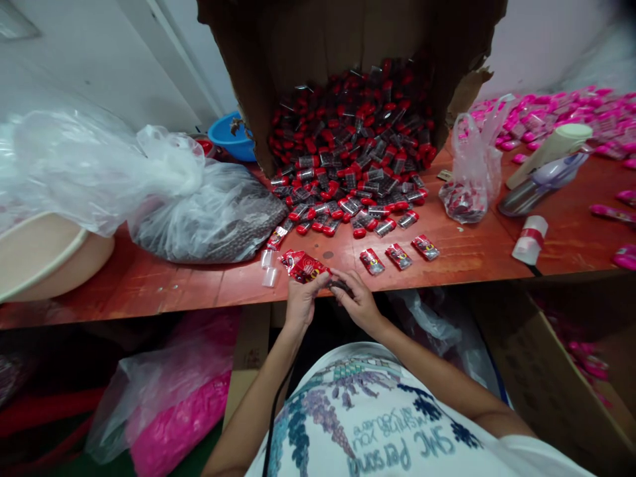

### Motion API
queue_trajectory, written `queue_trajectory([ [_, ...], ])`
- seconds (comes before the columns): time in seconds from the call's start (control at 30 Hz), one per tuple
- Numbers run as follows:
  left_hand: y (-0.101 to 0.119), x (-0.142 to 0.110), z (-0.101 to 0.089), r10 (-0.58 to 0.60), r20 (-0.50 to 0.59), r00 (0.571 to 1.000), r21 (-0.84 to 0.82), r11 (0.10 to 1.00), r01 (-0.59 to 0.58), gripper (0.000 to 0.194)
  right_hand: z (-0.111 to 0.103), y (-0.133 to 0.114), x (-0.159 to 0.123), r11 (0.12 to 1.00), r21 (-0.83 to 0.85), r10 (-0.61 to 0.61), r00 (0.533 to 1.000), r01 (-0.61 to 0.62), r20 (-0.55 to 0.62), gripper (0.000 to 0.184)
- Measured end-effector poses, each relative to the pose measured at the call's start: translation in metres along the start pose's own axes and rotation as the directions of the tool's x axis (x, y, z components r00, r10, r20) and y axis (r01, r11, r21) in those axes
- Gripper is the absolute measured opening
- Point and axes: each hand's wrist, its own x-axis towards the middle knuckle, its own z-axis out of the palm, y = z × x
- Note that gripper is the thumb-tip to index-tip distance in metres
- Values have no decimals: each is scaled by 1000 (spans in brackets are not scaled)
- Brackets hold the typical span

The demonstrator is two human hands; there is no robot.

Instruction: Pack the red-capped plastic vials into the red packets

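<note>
At the table's front edge, my left hand (302, 299) pinches a red printed plastic wrapper (302, 266), part of which lies on the tabletop. Close beside it, my right hand (360, 303) has its fingers closed on a small dark container (340, 285), mostly hidden by the fingers. The container's end meets the wrapper between the hands; whether it is inside cannot be made out. To the right lie three red-wrapped containers (398, 256) in a slanting row. Left of the wrapper are small clear plastic pieces (269, 277) and another small red printed piece (277, 238).
A torn cardboard box (233, 73) on its side spills many red-capped clear containers (368, 152). Left stand a tied bag of dark beads (213, 212), a cream basin (44, 255) and a blue basin (231, 136). Right are a plastic bag (470, 179), a bottle (546, 152) and pink items (556, 112).
</note>
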Motion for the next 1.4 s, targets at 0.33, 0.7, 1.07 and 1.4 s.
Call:
queue_trajectory([
  [0.33,0,-1,4,-47,11,999,-81,996,48,43,-2,6,-2,996,73,56,998,-53,-28,38],
  [0.7,-5,-1,16,29,-174,984,-250,965,-73,27,2,5,-6,986,144,107,987,-89,-120,35],
  [1.07,-4,-2,14,32,-136,990,-142,988,-51,28,-6,2,-2,994,92,69,997,-66,-25,35],
  [1.4,0,0,15,95,-155,983,-90,990,-110,26,-12,-4,3,995,-92,-46,999,46,-3,33],
])
